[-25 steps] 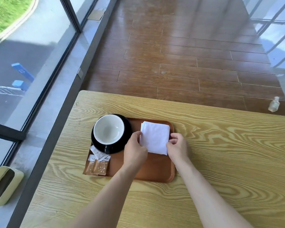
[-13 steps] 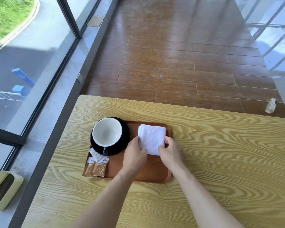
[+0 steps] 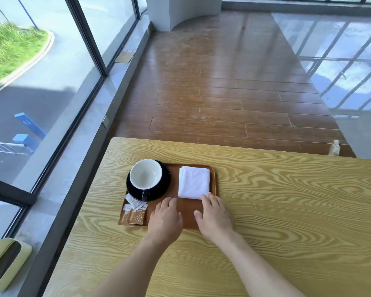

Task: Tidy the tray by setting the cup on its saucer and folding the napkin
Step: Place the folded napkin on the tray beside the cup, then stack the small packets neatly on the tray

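Two hands lie flat over the tray's (image 3: pixel 213 179) near edge, fingers straight and loosely together: right hand (image 3: pixel 214 217) touching the folded napkin's (image 3: pixel 193 182) corner, left hand (image 3: pixel 165 219) holding nothing. Left of the napkin, the cup (image 3: pixel 146 173) sits on its saucer (image 3: pixel 163 187).

Glossy cup (image 3: pixel 146 174), soft cloth napkin (image 3: pixel 194 182), seemingly matt plastic tray (image 3: pixel 187 213)

- Let go of the napkin (image 3: pixel 193 182), now lying folded on the tray (image 3: pixel 213 179).
- Drawn back to the tray's near edge: left hand (image 3: pixel 165 217) flat, right hand (image 3: pixel 214 215) touching the napkin's near corner.
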